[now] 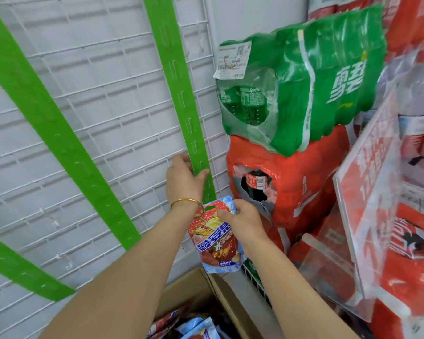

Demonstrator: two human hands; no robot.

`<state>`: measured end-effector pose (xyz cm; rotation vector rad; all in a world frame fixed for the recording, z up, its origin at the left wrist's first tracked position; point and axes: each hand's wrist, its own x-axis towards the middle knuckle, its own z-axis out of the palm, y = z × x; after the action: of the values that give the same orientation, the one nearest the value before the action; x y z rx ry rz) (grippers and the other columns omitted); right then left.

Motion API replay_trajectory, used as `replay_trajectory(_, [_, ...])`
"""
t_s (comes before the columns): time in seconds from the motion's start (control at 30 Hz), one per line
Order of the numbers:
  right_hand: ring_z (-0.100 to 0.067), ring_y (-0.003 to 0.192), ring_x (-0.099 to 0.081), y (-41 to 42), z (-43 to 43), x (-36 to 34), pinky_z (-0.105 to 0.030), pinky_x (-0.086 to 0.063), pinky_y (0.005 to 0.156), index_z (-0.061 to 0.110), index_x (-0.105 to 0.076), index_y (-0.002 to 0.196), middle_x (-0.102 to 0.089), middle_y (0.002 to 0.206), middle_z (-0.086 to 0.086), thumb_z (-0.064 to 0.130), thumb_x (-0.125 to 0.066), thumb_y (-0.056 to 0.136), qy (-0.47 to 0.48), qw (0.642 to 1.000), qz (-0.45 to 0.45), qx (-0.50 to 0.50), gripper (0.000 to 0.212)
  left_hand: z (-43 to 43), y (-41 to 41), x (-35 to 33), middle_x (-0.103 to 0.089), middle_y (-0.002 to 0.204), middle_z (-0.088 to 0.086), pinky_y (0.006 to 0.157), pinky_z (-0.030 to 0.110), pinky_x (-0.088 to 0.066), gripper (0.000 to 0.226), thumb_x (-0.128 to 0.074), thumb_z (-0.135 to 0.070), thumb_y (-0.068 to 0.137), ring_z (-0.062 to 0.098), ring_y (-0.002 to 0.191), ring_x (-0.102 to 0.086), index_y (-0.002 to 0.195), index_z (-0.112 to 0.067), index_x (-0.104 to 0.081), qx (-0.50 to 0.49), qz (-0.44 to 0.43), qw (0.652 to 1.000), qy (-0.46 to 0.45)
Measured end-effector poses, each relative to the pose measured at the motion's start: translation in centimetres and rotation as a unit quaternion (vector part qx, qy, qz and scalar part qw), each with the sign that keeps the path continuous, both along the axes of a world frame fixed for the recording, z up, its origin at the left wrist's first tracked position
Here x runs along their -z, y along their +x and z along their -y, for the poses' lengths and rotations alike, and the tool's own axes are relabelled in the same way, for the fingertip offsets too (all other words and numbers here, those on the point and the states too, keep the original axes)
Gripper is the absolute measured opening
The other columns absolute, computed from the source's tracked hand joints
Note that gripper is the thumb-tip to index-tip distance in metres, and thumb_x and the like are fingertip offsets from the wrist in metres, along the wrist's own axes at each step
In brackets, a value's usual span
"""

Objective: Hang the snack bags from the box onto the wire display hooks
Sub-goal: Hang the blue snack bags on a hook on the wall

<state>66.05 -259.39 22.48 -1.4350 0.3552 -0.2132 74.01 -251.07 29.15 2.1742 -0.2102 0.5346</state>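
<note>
Just below the lower end of the green hanging strip (179, 89), centre of scene: red-and-blue snack bag (216, 243), upright, pinched at its top edge between thumb and curled fingers of right hand (242, 221). Left hand (184, 182) gripping the strip, thumb across its front, against white wire grid (96, 94). More bags (198, 329) in cardboard box (225, 297), nearest. Right: Sprite pack (304, 81) atop red cola pack (291, 187).

Pinches green strip (181, 94) before wire grid (96, 94) with left hand (184, 182); grips snack bag (216, 243) by its top with right hand (242, 221), just below that strip, above open cardboard box (225, 297).
</note>
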Motion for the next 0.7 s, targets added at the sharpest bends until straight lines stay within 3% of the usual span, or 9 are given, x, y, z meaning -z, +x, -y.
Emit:
replay_trajectory(0.2, [-0.025, 0.076, -0.064, -0.5, 0.2, -0.5, -0.04, -0.054, 0.076, 0.012, -0.061, 0.083, -0.068, 0.087, -0.012, 0.006, -0.059, 0.088, -0.005, 1.0, 0.016, 0.013, 0.008, -0.4, -0.3, 0.0, -0.057, 0.077, 0.008, 0.068, 0.031, -0.041, 0.019, -0.063, -0.02, 0.084, 0.021, 0.072, -0.05, 0.09, -0.002, -0.064, 0.093, -0.071, 0.992, 0.044])
replay_trajectory(0.4, [-0.025, 0.075, -0.062, -0.8, 0.3, -1.4, -0.04, -0.052, 0.073, 0.013, -0.06, 0.079, -0.066, 0.083, -0.013, 0.01, -0.06, 0.088, -0.025, 0.995, 0.063, 0.074, 0.009, -2.1, -2.0, 0.5, -0.066, 0.093, 0.01, 0.085, 0.04, -0.052, 0.017, -0.053, -0.013, 0.091, 0.025, 0.085, -0.063, 0.102, -0.008, -0.064, 0.19, -0.14, 0.972, -0.026])
replay_trajectory(0.57, [-0.03, 0.074, -0.062, -0.6, 0.0, -1.7, -0.042, -0.051, 0.068, 0.002, -0.059, 0.087, -0.067, 0.086, -0.019, 0.016, -0.06, 0.088, -0.096, 0.987, 0.083, 0.099, 0.014, -2.7, -3.0, 0.3, -0.065, 0.086, 0.009, 0.069, 0.029, -0.048, 0.015, -0.052, -0.018, 0.092, 0.015, 0.069, -0.059, 0.096, -0.01, -0.064, 0.203, -0.159, 0.966, -0.03])
replay_trajectory(0.7, [-0.013, 0.056, -0.043, -0.4, -0.3, -1.8, -0.033, -0.034, 0.055, 0.02, -0.044, 0.062, -0.048, 0.059, 0.003, 0.021, -0.06, 0.087, -0.154, 0.977, 0.082, 0.121, 0.03, -2.9, -2.9, 0.6, -0.063, 0.08, 0.012, 0.068, 0.034, -0.043, 0.025, -0.054, -0.023, 0.09, 0.021, 0.069, -0.054, 0.092, -0.001, -0.065, 0.187, -0.17, 0.967, -0.024])
